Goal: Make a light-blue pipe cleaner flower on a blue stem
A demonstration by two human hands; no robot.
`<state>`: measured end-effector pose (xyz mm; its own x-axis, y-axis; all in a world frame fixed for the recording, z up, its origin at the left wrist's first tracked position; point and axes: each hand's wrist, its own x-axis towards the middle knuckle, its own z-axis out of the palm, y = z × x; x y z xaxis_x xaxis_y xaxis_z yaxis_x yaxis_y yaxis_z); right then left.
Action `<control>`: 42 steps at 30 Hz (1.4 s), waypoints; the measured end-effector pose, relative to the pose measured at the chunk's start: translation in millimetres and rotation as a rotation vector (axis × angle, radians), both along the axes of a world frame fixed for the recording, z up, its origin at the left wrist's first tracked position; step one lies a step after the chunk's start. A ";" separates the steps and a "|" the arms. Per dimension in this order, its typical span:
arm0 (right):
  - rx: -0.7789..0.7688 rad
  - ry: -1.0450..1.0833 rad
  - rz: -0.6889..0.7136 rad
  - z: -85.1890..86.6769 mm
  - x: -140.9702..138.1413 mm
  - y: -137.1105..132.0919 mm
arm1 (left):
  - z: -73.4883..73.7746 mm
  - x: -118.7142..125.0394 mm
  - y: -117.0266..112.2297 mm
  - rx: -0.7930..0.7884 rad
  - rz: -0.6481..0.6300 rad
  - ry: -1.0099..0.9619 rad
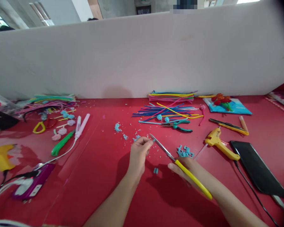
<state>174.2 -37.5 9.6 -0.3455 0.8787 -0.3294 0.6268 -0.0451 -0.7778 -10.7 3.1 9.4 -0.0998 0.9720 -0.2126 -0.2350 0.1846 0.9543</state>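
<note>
My left hand (138, 155) is closed in a pinch on a short light-blue pipe cleaner piece (153, 140), mostly hidden by the fingertips. In my right hand (200, 170) is a pair of scissors with yellow handles (194, 179); the blades point up and left, close beside the pinched piece. Whether the blades touch it, I cannot tell. Just past my right hand lies a heap of short blue pieces (185, 152). Two more blue pieces (155, 171) rest between my forearms. Blue fluff clippings (117, 127) are scattered beyond my left hand.
Pipe cleaners (165, 111) and teal-handled pliers (177, 125) lie ahead. On the right are a yellow glue gun (221, 145), a box cutter (229, 126) and a black phone-like slab (255, 167). A purple power strip (35, 183) with cables and a green-handled tool (62, 143) sit left.
</note>
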 end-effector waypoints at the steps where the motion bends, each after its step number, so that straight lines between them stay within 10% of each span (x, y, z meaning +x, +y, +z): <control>1: 0.010 -0.006 -0.003 -0.3 -0.4 0.3 | -0.4 -0.1 -0.1 0.002 0.000 0.005; 42: 0.164 -0.035 -0.180 -16.0 -10.7 5.9 | -3.5 2.0 -1.8 0.026 0.029 0.028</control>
<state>163.5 -31.6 -6.4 -0.1695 0.9678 -0.1861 0.6470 -0.0332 -0.7617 -8.7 1.3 5.9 -0.1334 0.9739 -0.1838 -0.2130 0.1529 0.9650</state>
